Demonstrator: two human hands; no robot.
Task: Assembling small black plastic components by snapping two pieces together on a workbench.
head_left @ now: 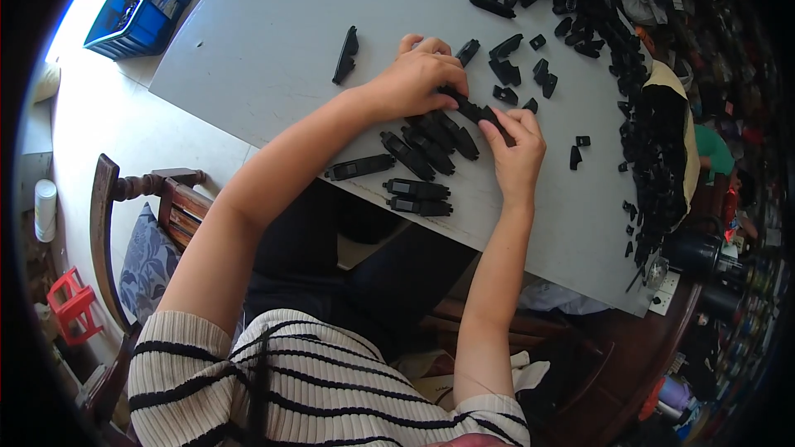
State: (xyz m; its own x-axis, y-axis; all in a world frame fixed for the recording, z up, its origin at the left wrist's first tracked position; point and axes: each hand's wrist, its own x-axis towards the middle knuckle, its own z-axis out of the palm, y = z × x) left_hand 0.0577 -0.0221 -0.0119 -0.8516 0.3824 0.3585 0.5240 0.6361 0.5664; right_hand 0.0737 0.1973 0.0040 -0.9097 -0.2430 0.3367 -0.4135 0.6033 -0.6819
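A long black plastic part (470,108) is held between my two hands above the grey table (273,50). My left hand (421,76) is closed on its left end, thumb and fingertips pinching it. At the other end my right hand (519,145) grips it between thumb and fingers. Just below my hands lie several similar black parts (429,149), side by side. Nearer the table's front edge are two more stacked close together (418,189) and a single one (360,167). Another black piece (346,55) lies alone beyond my left forearm.
Small black pieces (505,70) are scattered beyond my hands. A large heap of them (580,0) runs along the table's far right side, near an open bag (687,141). On the floor at left stand a blue crate (145,12), a wooden chair (103,215) and a red stool (73,306).
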